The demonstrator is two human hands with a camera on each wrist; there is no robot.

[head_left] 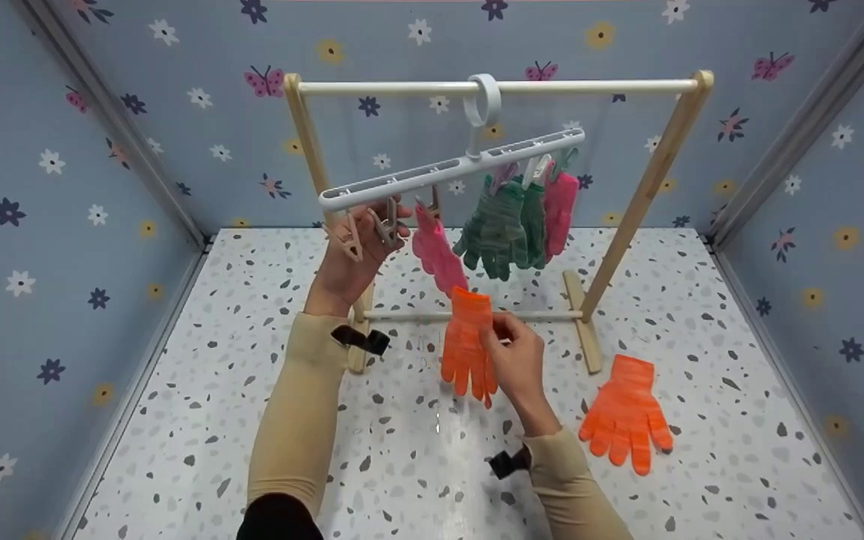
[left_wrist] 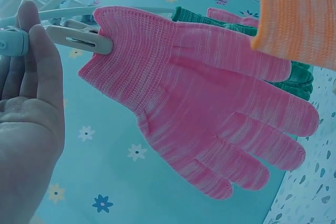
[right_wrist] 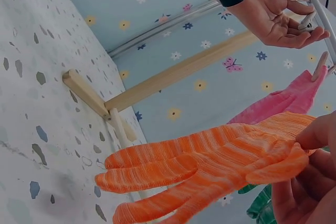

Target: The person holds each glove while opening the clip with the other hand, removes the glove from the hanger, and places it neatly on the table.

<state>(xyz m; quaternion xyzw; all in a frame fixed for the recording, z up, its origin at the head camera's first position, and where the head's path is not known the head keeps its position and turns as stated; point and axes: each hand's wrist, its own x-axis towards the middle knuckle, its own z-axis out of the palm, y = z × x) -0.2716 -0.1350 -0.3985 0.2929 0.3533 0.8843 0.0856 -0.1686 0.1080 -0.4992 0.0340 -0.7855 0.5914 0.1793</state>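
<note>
My right hand (head_left: 518,356) pinches an orange knit glove (head_left: 465,337) by its side, cuff up and fingers hanging down. Below the left end of a white clip hanger (head_left: 402,180), my left hand (head_left: 353,255) has its fingers around a grey clothespin (right_wrist: 307,20). Another clothespin (head_left: 353,238) hangs in front of that hand. Close beside it, a pink glove (left_wrist: 210,98) dangles by its cuff from a beige clothespin (left_wrist: 79,38). Further right on the hanger are green gloves (head_left: 503,225) and a second pink glove (head_left: 559,210), also held by clips.
The hanger's ring hook (head_left: 483,101) loops over the top bar (head_left: 589,86) of a wooden rack (head_left: 646,195); the hanger tilts down to the left. Another orange glove (head_left: 627,412) lies flat on the speckled tabletop (head_left: 732,450), right of the rack. Flowered panels (head_left: 49,225) enclose the space.
</note>
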